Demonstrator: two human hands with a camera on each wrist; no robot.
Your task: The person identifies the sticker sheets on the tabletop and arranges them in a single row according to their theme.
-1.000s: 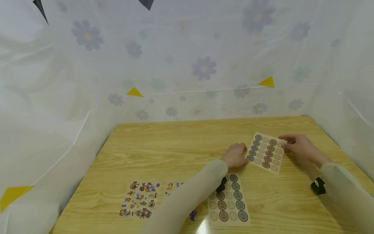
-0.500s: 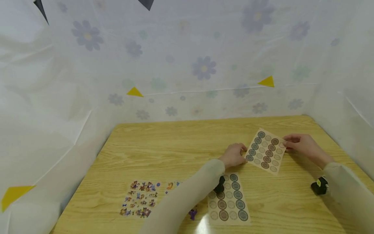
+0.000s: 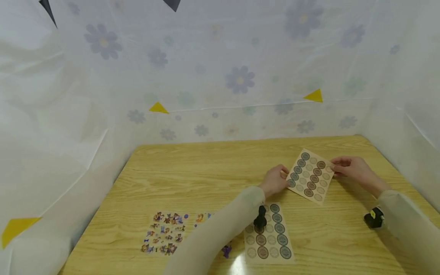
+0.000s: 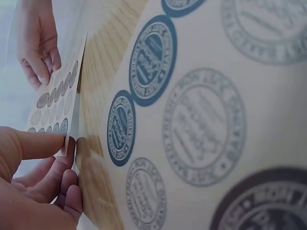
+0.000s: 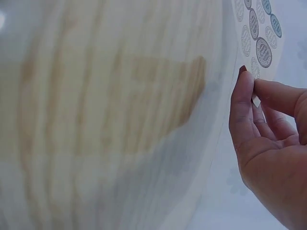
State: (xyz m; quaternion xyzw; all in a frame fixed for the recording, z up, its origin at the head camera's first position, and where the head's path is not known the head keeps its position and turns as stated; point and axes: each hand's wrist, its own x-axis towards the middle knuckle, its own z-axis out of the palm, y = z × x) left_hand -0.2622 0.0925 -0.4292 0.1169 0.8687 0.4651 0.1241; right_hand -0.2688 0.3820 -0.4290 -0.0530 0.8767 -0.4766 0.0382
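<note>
A sticker sheet [image 3: 311,176] with rows of round blue, brown and pale labels is held up between both hands, turned at an angle over the right side of the table. My left hand [image 3: 275,179] pinches its lower left corner; in the left wrist view the thumb lies on top and the fingers [image 4: 57,177] beneath. The right hand [image 3: 355,170] grips the opposite edge between thumb and fingertips, as the right wrist view also shows. A second sheet of round labels [image 3: 271,240] lies flat below the left wrist, partly covered by the black wrist camera.
Left on the wooden table [image 3: 192,172] lies a clear sheet of colourful cartoon stickers [image 3: 165,231]. Another cartoon sheet [image 3: 203,217] is mostly hidden under the left sleeve [image 3: 220,233]. White flowered sheeting [image 3: 240,80] closes off the back and sides.
Both hands keep hold of the sticker sheet. It has turned slightly and, in the last half second, shifted a little to the left.
</note>
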